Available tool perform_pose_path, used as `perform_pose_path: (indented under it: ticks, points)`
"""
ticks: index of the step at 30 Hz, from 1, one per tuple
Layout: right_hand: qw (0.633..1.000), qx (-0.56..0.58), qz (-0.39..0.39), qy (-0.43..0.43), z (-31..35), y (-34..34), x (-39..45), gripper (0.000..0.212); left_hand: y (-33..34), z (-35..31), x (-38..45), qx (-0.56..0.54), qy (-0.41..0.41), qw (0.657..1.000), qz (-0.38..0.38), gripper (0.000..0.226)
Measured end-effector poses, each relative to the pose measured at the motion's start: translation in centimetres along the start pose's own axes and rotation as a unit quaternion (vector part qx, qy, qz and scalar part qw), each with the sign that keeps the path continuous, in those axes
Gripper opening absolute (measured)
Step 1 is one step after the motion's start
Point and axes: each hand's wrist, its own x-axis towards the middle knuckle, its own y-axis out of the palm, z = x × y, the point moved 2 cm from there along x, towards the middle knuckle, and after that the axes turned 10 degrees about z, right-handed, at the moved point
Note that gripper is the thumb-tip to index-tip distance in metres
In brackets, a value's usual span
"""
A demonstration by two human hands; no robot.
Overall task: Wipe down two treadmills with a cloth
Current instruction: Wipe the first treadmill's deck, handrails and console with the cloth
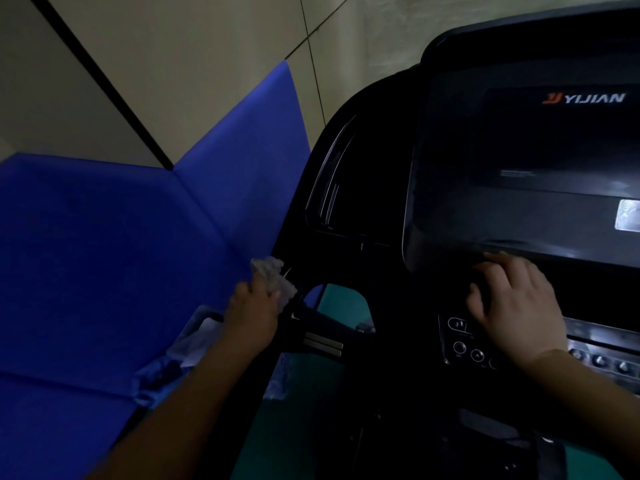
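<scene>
There, the left hand gripped a crumpled white cloth, fingers curled round it, and pressed it against the left edge of the black treadmill, just above the side handle with its two pale metal strips. The cloth bunched out above and to the right of the knuckles, touching the dark frame where it met the blue padding.

The right hand lay flat on the console, fingers spread and fairly straight, holding nothing; the fingertips reached the lower edge of the dark screen, and the palm covered part of the button panel, where a few round buttons showed to the left of the wrist. The screen bore the brand word YIJIAN near its top right.

Beside the treadmill, to the left, stood blue padded panels meeting in a corner below a beige wall. A crumpled blue and pale bundle lay under the left forearm; what it was could not be told. Green floor showed beneath the machine.
</scene>
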Motion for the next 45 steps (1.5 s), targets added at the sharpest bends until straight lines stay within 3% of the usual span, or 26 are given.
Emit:
perform_pose_path:
  ticks: [6, 10, 15, 18, 22, 27, 31, 36, 42, 45]
  points:
    - [1.000, -0.008, 0.003, -0.003, 0.1, 0.0, 0.0, 0.038, -1.8, -2.7, 4.9, -0.104, 0.031, 0.991, 0.073, 0.060]
    - [1.000, -0.012, 0.011, -0.010, -0.1, 0.0, -0.1, 0.039, -1.3, -1.4, 2.8, -0.047, 0.057, 0.996, 0.040, 0.064]
    - [1.000, -0.010, 0.005, -0.027, 0.0, -0.2, -0.2, 0.036, 0.6, 1.3, -2.9, 0.019, 0.035, 0.999, 0.006, 0.062]
    - [1.000, -0.006, 0.007, -0.027, 0.1, -0.4, -0.3, 0.036, 0.6, 1.9, -6.4, 0.028, -0.028, 0.999, 0.012, 0.056]
    - [0.999, -0.009, 0.022, -0.023, 0.2, -0.6, -0.5, 0.036, 1.4, 3.4, -10.3, 0.114, -0.004, 0.993, -0.042, 0.062]
    - [0.999, -0.022, 0.031, -0.016, 0.3, -0.8, -0.7, 0.037, 2.7, 6.0, -14.1, 0.082, -0.048, 0.995, -0.021, 0.064]
    - [0.999, -0.024, 0.040, -0.014, 0.5, -1.1, -0.9, 0.040, 3.6, 7.7, -17.1, 0.086, -0.047, 0.994, -0.056, 0.050]
    - [0.999, -0.016, 0.050, -0.009, 0.7, -1.5, -1.0, 0.041, 4.1, 9.1, -20.6, 0.084, -0.089, 0.990, -0.071, 0.052]
    - [0.999, -0.009, 0.046, -0.014, 0.5, -1.2, -1.0, 0.041, 3.9, 7.4, -18.9, 0.025, -0.154, 0.985, -0.073, 0.048]
    - [0.999, -0.006, 0.036, -0.016, 0.4, -0.9, -0.9, 0.040, 4.6, 7.0, -18.1, 0.008, -0.143, 0.985, -0.094, 0.038]
